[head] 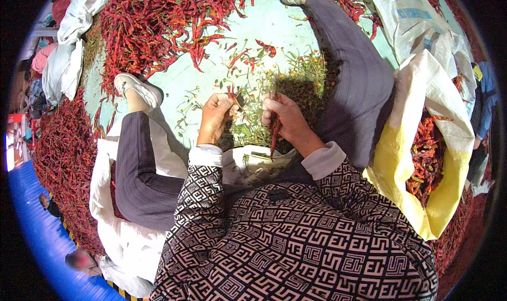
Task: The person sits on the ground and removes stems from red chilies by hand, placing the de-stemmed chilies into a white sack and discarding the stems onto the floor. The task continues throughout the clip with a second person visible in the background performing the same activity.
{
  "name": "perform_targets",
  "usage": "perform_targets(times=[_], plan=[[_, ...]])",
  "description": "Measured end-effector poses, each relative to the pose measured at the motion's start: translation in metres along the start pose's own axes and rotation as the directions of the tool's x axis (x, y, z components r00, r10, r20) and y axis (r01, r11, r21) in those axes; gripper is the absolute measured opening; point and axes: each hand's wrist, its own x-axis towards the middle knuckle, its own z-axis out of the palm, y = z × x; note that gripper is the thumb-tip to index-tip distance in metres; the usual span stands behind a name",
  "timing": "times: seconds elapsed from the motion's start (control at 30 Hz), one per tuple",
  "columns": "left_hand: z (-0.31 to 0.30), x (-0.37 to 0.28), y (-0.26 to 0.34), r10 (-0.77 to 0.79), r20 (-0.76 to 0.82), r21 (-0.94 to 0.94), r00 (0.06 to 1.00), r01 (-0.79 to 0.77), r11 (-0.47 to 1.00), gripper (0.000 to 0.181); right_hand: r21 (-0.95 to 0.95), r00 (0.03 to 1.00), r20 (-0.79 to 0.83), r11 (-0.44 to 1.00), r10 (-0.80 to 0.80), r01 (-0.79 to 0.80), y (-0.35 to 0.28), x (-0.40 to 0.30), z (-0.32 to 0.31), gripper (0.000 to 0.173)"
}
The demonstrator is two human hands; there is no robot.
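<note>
Both hands are raised over a pale green sheet (174, 83), a short gap apart. My left hand (217, 113) pinches a small piece of red chili pepper (231, 91) between thumb and fingers. Long dried red chili peppers (275, 136) are gripped in my right hand (286, 117), their tips hanging below it. Under and between the hands lie loose green stems and bits (247, 130). A darker heap of stems and debris (301, 95) sits beside my right hand, against the right leg. Beyond the hands, a few single chilies (267, 48) lie scattered on the sheet.
A large heap of red chilies (146, 31) spreads at the top left, another (63, 174) at the left. An open white and yellow woven sack (447, 130) holding chilies stands at the right. A white sack (103, 198) lies under the left leg. People sit near the picture's edges.
</note>
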Motion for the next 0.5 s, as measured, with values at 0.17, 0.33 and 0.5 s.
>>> perform_targets(times=[0.17, 0.33, 0.5], plan=[[0.001, -0.004, -0.005, 0.117, -0.01, 0.086, 0.993, -0.116, 0.99, 0.011, -0.067, 1.0, -0.029, 0.998, 0.01, -0.012, -0.005, -0.007, 0.001, 0.01], [-0.001, -0.007, -0.003, 0.48, 0.011, 0.801, 0.877, -0.294, 0.521, 0.007, -0.196, 0.999, -0.009, 0.98, -0.042, 0.039, -0.003, -0.009, -0.001, 0.011], [0.011, -0.018, 0.007, 0.457, -0.02, 0.535, 0.889, -0.377, 0.756, 0.005, -0.416, 0.996, 0.047, 0.905, -0.074, 0.087, -0.003, -0.008, 0.006, 0.012]])
